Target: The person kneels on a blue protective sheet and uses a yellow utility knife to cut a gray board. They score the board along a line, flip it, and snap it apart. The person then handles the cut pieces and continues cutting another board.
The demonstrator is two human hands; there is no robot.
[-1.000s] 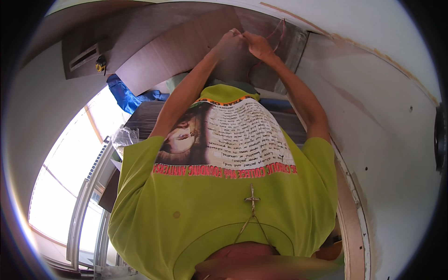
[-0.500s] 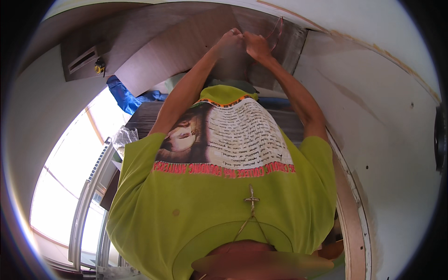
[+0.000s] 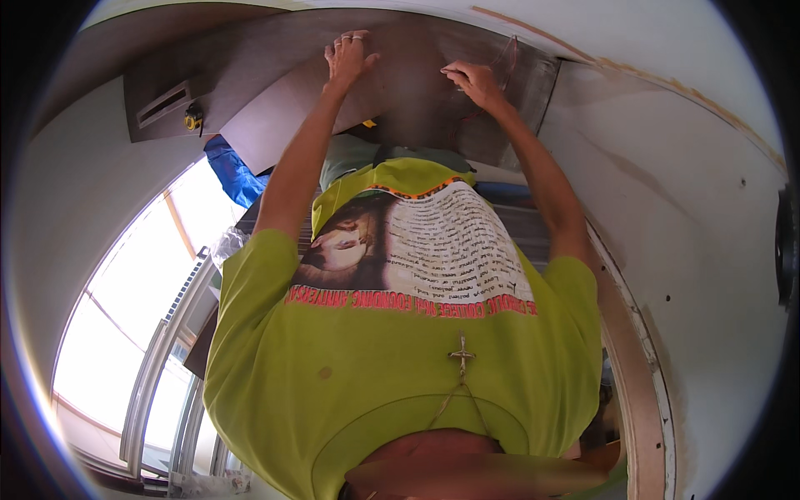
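My left hand is open at the top of the view, its fingers stretched out and thumb apart over the brown wood-grain board. A ring shows on one finger. To its right, my right hand is closed in a pinch, fingertips together and pointing left. Anything held in that pinch is too small to make out. Close behind the right hand, thin reddish wires run along the board. A paler wood-grain panel lies below and left of my left hand.
A yellow-and-black tape measure sits beside a slotted opening at the left. Blue sheeting hangs by the bright window. A pale wall rises close on my right. Clear plastic wrap lies near my left elbow.
My hands were together at the board's middle. They have come apart: the left has moved left and opened, while the right has shifted slightly right and down, still pinched.
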